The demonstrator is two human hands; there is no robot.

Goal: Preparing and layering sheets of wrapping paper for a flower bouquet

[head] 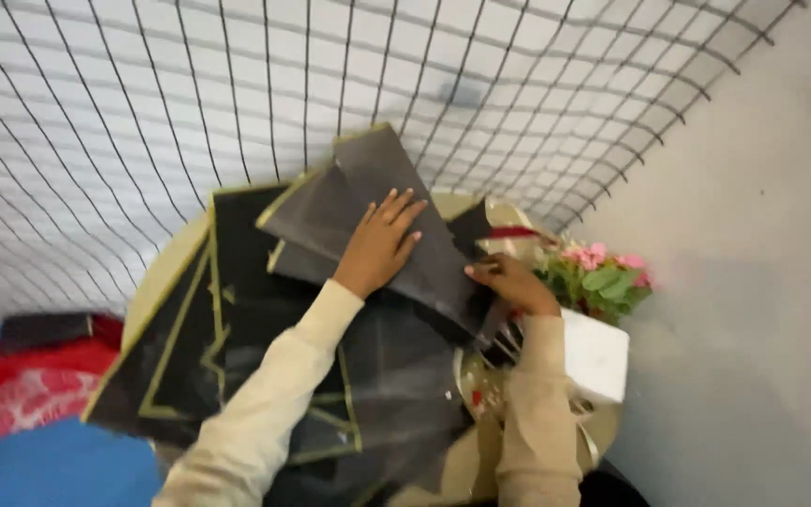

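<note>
Now the left hand [382, 242] lies flat, fingers spread, on a dark sheer sheet [396, 211] while the right hand [513, 284] pinches its edge.

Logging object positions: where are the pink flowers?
In the head view, the pink flowers sit at right, above the white block, just beyond the right hand.

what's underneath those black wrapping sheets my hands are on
Under the black wrapping sheets lies a round gold table; only its rim shows at the left and bottom right. The left hand presses flat on top, the right hand grips an edge. The tabletop's middle is covered.
</note>
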